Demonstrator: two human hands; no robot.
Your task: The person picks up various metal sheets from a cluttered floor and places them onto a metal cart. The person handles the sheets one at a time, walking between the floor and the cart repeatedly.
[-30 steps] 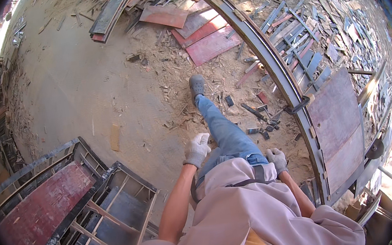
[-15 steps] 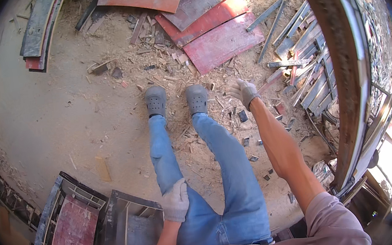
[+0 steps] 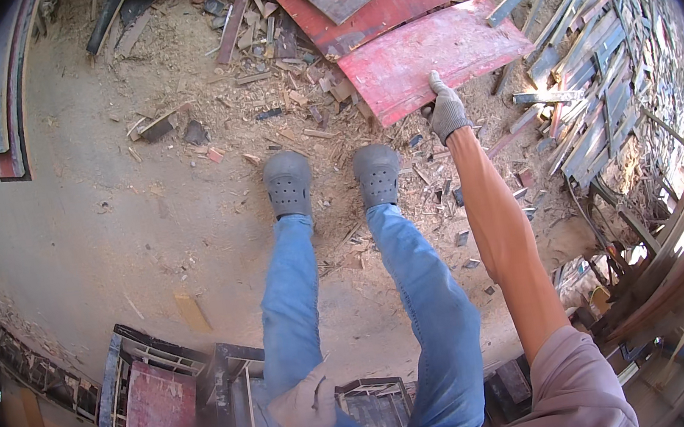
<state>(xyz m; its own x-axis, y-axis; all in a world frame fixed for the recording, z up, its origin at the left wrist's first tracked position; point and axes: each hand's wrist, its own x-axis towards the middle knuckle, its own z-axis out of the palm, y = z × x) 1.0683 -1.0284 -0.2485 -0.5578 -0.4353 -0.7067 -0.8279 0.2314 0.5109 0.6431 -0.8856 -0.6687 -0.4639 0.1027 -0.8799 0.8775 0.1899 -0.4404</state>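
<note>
A flat red-painted panel [image 3: 434, 57], roughly rectangular with worn, scuffed paint, lies on the sandy ground at about one o'clock. It overlaps other reddish sheets [image 3: 384, 3] toward twelve o'clock; its near edge rests among scattered wood scraps [image 3: 303, 107].

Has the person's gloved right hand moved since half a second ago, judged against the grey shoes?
Yes. The right hand has reached further forward, past the grey shoes, and now rests on the edge of the red panel.
</note>
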